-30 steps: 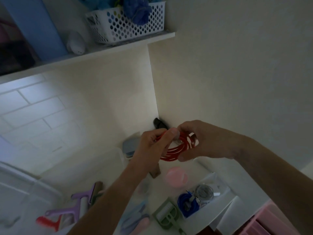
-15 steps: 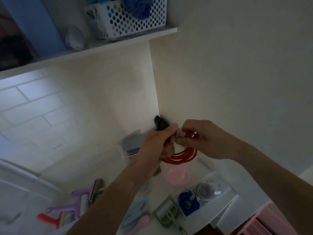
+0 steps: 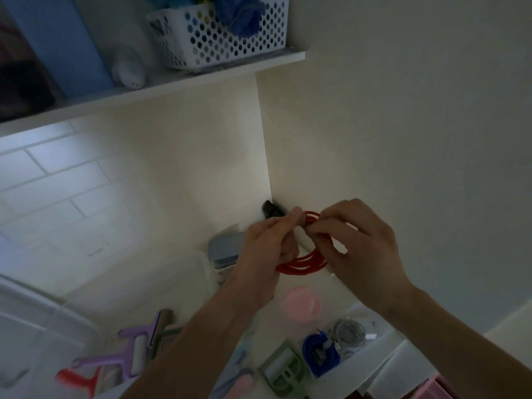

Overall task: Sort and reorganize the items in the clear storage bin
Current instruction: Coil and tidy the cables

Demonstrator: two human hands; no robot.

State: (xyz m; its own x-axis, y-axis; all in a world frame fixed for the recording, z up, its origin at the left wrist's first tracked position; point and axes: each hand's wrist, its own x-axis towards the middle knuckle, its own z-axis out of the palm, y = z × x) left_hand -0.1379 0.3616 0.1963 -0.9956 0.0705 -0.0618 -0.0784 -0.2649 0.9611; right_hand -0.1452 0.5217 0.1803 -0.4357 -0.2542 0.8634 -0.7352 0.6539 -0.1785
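Note:
A coiled red cable [image 3: 302,264] hangs in the air between both hands, above the clear storage bin [image 3: 357,359]. My left hand [image 3: 266,246] pinches the coil's top from the left. My right hand [image 3: 355,243] pinches the same spot from the right, fingertips meeting around a small grey plug end. Inside the bin's right compartment lie a coiled blue cable [image 3: 318,351] and a coiled grey cable [image 3: 349,334]. A pink round lid or dish [image 3: 300,305] sits just below the red coil.
A green plastic tool [image 3: 283,371], a purple squeegee-like tool [image 3: 141,345] and a red comb [image 3: 76,378] lie low in view. A grey box [image 3: 224,250] and a black object [image 3: 272,210] stand by the wall corner. Above, a shelf holds a white perforated basket [image 3: 224,36].
Both hands have kept hold of the red coil and shifted their pinch to its top, where the plug end is. The coil now hangs lower beneath the fingers.

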